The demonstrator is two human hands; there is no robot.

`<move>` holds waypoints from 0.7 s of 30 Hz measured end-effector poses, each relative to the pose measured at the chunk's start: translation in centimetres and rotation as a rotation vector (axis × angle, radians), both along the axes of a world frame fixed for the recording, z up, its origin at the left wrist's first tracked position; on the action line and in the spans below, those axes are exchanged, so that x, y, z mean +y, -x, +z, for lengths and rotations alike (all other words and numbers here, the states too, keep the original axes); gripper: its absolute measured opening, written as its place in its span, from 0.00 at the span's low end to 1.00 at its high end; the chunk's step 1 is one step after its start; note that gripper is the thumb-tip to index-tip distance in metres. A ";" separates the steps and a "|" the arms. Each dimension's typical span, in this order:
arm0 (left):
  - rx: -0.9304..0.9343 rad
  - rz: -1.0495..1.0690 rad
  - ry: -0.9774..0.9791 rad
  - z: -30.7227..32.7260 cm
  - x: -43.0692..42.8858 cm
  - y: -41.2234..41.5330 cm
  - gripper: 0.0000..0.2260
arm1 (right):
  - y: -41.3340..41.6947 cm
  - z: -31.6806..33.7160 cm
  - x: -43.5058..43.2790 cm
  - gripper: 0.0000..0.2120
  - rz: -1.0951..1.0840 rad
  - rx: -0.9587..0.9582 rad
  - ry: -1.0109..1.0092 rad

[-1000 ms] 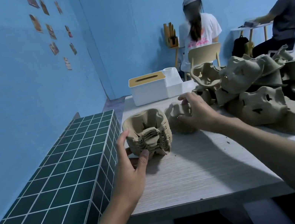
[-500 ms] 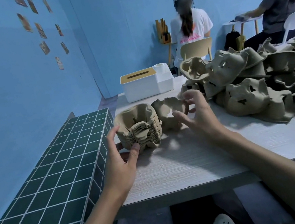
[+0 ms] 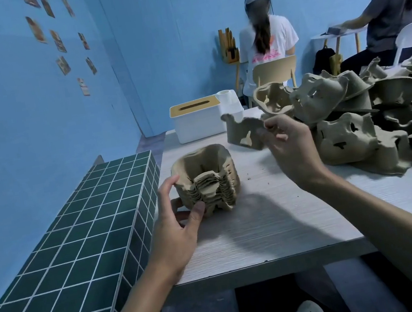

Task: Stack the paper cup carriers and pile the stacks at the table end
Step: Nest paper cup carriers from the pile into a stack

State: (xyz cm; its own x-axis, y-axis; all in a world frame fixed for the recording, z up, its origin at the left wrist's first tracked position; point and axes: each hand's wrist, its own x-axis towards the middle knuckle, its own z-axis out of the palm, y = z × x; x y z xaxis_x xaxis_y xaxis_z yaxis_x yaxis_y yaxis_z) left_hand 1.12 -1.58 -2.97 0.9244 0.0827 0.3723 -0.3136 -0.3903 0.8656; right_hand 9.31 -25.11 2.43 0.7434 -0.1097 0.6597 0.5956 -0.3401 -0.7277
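One cup carrier [image 3: 243, 134] is now lifted off the table [image 3: 265, 222], pinched in the right hand [image 3: 291, 152] just right of the stack [image 3: 207, 180] clasped by the left hand [image 3: 175, 215], ready for nesting.

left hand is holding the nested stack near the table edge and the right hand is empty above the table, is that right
Not quite. In the head view the right hand is not empty: it pinches a single loose carrier above the table. The left hand does hold the nested stack near the table edge.
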 end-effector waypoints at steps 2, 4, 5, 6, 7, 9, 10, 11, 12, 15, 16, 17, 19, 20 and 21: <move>0.005 -0.027 -0.022 -0.2 0.0 0.0 0.26 | 0.8 1.6 0.5 0.02 0.003 -0.103 0.010; -0.002 -0.051 -0.013 -0.3 0.0 -0.1 0.26 | 1.3 2.5 1.2 0.02 0.033 -0.167 0.055; -0.011 -0.058 -0.020 -0.3 0.0 -0.2 0.26 | 1.5 2.8 1.5 0.02 0.057 -0.190 0.076; -0.015 -0.062 -0.034 -0.3 0.1 -0.3 0.26 | 1.7 2.9 1.9 0.02 0.086 -0.212 0.096; -0.009 -0.064 -0.046 -0.3 0.1 -0.4 0.27 | 2.0 3.0 2.3 0.02 0.117 -0.229 0.116; 0.010 -0.064 -0.055 -0.2 0.1 -0.5 0.28 | 2.5 2.9 3.1 0.04 0.147 -0.267 0.184; 0.013 -0.063 -0.052 -0.2 0.1 -0.6 0.28 | 2.6 2.7 3.4 0.04 0.151 -0.287 0.229; 0.011 -0.063 -0.038 -0.2 0.1 -0.5 0.29 | 2.7 2.4 3.7 0.05 0.163 -0.299 0.279; 0.000 -0.069 -0.017 -0.2 0.1 -0.4 0.29 | 2.7 2.0 4.0 0.05 0.182 -0.292 0.323; -0.022 -0.095 0.025 0.1 0.1 0.1 0.33 | 2.9 0.9 4.0 0.09 0.253 -0.152 0.404; -0.018 -0.101 0.027 0.2 0.1 0.2 0.35 | 3.1 0.6 3.8 0.12 0.263 -0.100 0.426; -0.015 -0.102 0.025 0.2 0.1 0.3 0.38 | 3.4 0.4 3.6 0.14 0.267 -0.062 0.443; -0.016 -0.099 0.020 0.2 0.1 0.3 0.41 | 3.9 0.2 3.3 0.14 0.281 -0.013 0.467; -0.024 -0.099 0.014 0.2 0.0 0.3 0.40 | 4.0 0.1 3.1 0.12 0.288 -0.001 0.472; -0.035 -0.099 0.003 0.2 0.0 0.3 0.39 | 4.0 0.1 2.9 0.10 0.289 0.006 0.466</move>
State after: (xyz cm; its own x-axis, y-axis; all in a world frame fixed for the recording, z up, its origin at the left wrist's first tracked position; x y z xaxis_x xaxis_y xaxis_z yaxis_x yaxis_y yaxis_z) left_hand 0.80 -1.56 -2.75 0.9147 -0.0072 0.4041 -0.3804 -0.3530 0.8548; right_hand 5.31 -22.17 2.48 0.7037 0.4025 0.5855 0.7091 -0.4505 -0.5425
